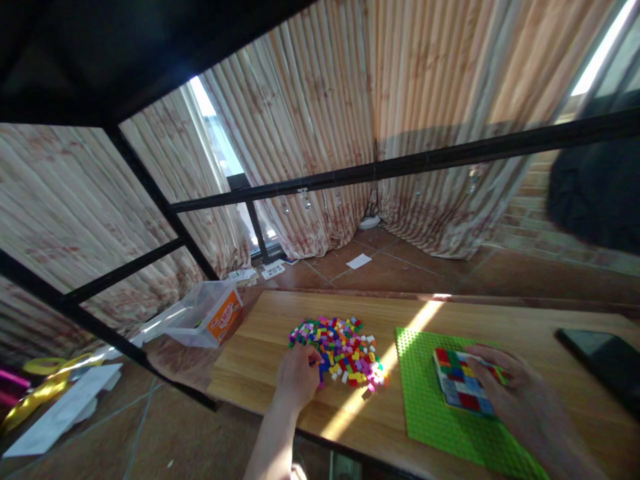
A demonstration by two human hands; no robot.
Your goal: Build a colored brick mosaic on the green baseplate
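My left hand point(299, 375) is at the near left side of a heap of small, mixed-colour toy bricks point(345, 343). Its fingers are curled down into the bricks, and whatever lies between the fingertips is hidden. On a green studded baseplate point(425, 407) lies a flat block of toy bricks point(463, 383), with red, green, blue, white and grey studs on top. My right hand point(505, 380) covers the block's right end, thumb and fingers bent together. Small red and green toy bricks point(501, 375) show between its thumb and fingers; the hand is slightly blurred.
The wooden table point(250, 360) carries a dark phone-like slab point(603, 357) at the right. A clear plastic box point(200, 313) with an orange label stands beyond its left end. Black metal bars point(320, 180) cross in front of the curtains point(310, 113). Paper point(359, 261) lies on the tiled floor.
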